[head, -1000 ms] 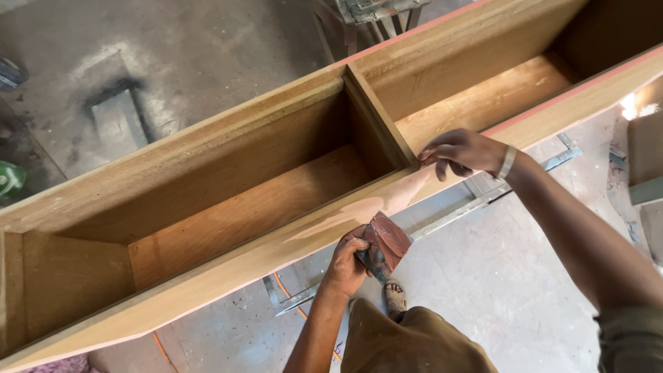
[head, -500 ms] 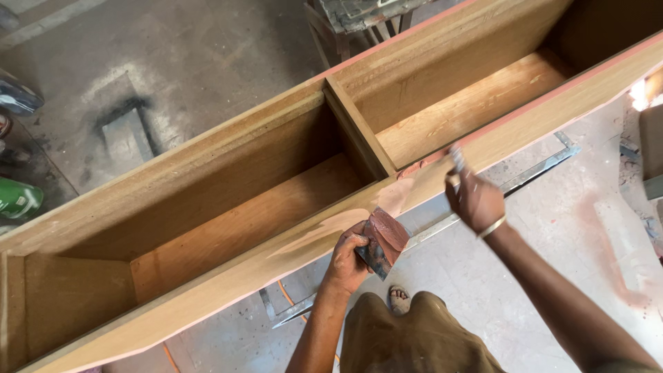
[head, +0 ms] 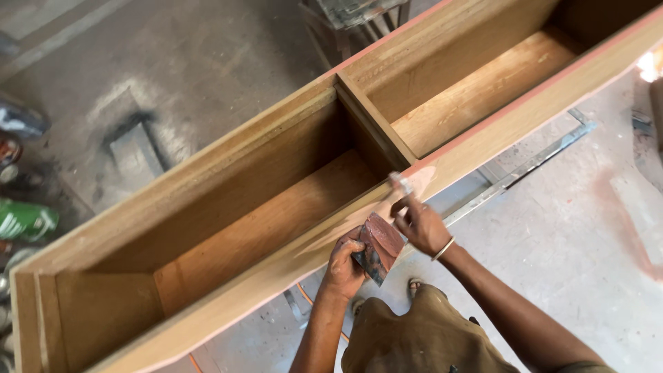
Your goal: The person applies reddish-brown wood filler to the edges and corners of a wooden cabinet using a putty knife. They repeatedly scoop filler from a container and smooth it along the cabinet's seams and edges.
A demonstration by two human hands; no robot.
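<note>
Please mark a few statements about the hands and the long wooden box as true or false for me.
1. The left hand holds a reddish-brown piece of sandpaper. True.
2. The right hand rests flat on the grey concrete floor. False: it is raised at the near edge of the long open wooden box, with a small pale thing that I cannot identify in its grip.
3. An upright wooden divider splits the box into compartments. True.
4. The box is filled with tools. False: its compartments show bare wood.
5. The right wrist wears a pale bangle. True.
</note>
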